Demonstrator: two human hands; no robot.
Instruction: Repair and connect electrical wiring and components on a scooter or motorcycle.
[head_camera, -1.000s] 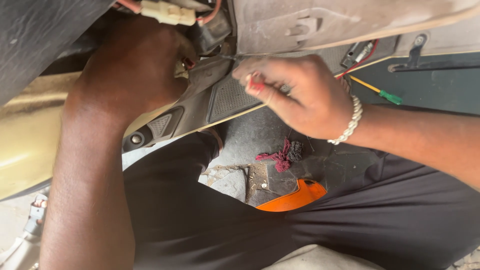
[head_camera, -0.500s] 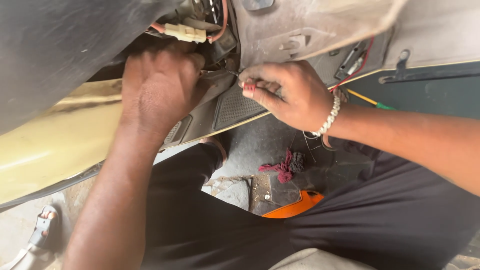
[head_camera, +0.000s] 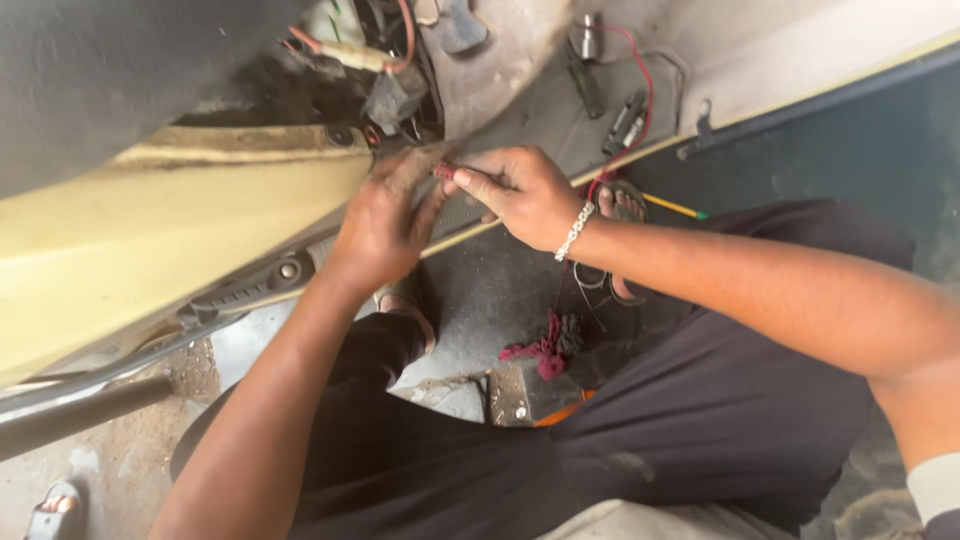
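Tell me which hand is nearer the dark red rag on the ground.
The right hand, though neither touches it. It sits almost straight above the rag in the picture; the left hand is further off, up and to the left.

Soft, even daylight; slight motion blur throughout.

pale yellow panel, dark red rag, silver bracelet.

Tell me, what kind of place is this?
Probably a roadside or small vehicle repair spot. The hands, left and right, work at a yellow scooter body panel with exposed wiring above, and small tools and a red rag lie on the dusty concrete floor.
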